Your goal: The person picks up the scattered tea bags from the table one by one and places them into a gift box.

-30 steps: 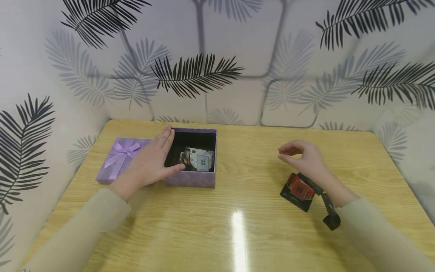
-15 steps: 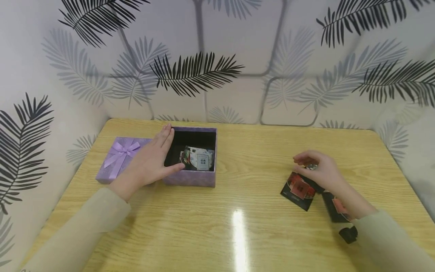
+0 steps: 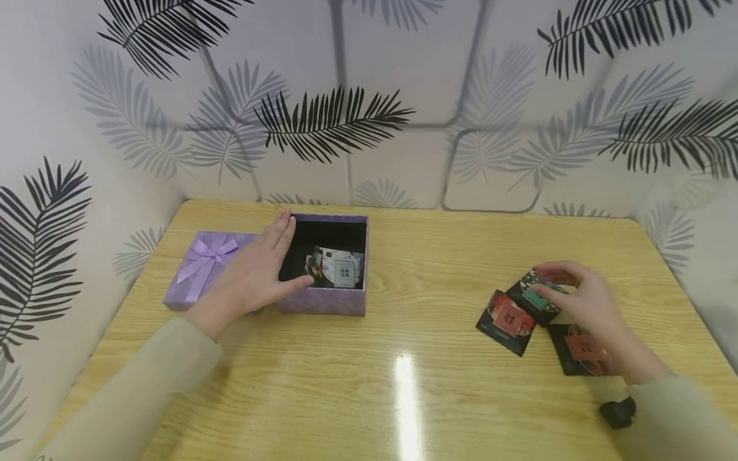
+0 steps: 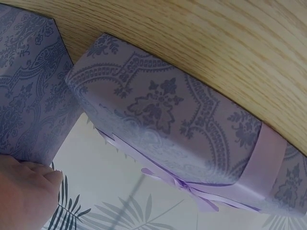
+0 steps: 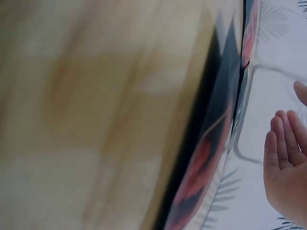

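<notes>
My left hand (image 3: 250, 272) rests on an open purple gift box (image 3: 323, 302), straight fingers along its left wall and thumb over the front rim. Inside the black-lined box lie several small packets, a white one (image 3: 344, 272) on top. My right hand (image 3: 588, 304) is over a black packet with a green label (image 3: 533, 296). Its fingers are slightly bent, and the right wrist view shows the thumb apart with nothing between. A red-labelled packet (image 3: 508, 320) lies beside the green one. Another red-labelled packet (image 3: 579, 351) is partly hidden under the right forearm.
Left of the box lies its purple lid (image 3: 202, 272) with a ribbon bow, partly behind my left hand. A small black object (image 3: 618, 413) shows by the right sleeve. The wooden table (image 3: 346, 384) meets a leaf-patterned wall behind.
My right hand has moved right and toward me, from beyond the red packet to over the green one, uncovering more of the packets. The left hand and box stay put.
</notes>
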Demonstrator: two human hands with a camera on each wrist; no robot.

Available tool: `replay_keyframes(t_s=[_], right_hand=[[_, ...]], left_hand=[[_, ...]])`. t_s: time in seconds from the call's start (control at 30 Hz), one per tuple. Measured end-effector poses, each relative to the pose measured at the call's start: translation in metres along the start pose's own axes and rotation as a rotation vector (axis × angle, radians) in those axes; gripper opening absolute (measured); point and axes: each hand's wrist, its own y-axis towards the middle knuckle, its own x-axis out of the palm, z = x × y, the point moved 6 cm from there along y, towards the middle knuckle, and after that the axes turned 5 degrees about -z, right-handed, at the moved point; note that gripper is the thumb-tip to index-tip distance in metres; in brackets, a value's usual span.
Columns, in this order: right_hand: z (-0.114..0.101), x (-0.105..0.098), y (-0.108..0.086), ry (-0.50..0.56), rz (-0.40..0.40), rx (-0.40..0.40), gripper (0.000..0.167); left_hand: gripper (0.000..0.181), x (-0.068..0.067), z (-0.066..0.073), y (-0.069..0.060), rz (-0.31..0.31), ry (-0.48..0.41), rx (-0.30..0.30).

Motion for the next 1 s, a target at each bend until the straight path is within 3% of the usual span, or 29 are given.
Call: replay_keyframes(t_s=[0.17,0.5,0.83,1.0], right_hand=[[0.014,-0.009,0.000,0.011,0.021,0.026,0.049],[0.039,-0.012,0.001,-0.012,-0.019,0.109,0.058],[0.051,-0.004,0.005,-0.065,-0.147,0.168,0.072],[0.052,0.002,0.009,-0.091,-0.216,0.153,0.077]], left_hand=[[0.118,0.000,-0.002,-0.001,-0.010,-0.002,-0.006],[0.117,0.001,-0.002,0.002,-0.017,0.004,-0.009],[0.117,-0.001,0.000,0.000,0.008,-0.012,0.010],[0.117,0.000,-0.001,0.000,0.003,-0.009,0.001]])
